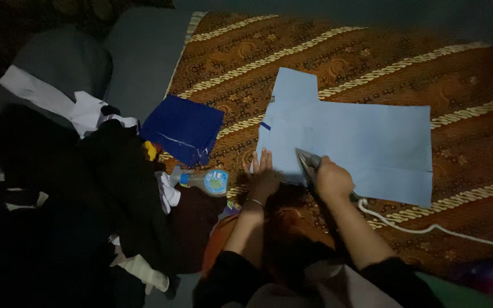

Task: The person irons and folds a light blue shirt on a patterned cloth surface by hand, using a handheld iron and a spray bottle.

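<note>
Head view, looking down: at the far left a heap of dark clothes [87,194] lies piled up, with a few white garments [58,102] mixed into it. Just right of the heap sits a folded dark blue cloth [184,128], and below it a clear spray bottle [203,181] lies on its side (blue label, cap pointing toward the pile). All of this rests on a brown patterned mat [360,57] with cream diagonal stripes.

My left hand [262,177] lies flat near the lower left edge of the light blue shirt [366,142], fingers [261,161] spread apart and pressing down, holding nothing. The shirt is laid out flat on the mat, one sleeve pointing away from me.

Just right of that hand, my right hand [332,179] is wrapped tight around the handle of the iron [307,162], whose pointed tip rests on the shirt's lower left part. A white cord [429,229] trails from the iron across the mat toward the right edge.
</note>
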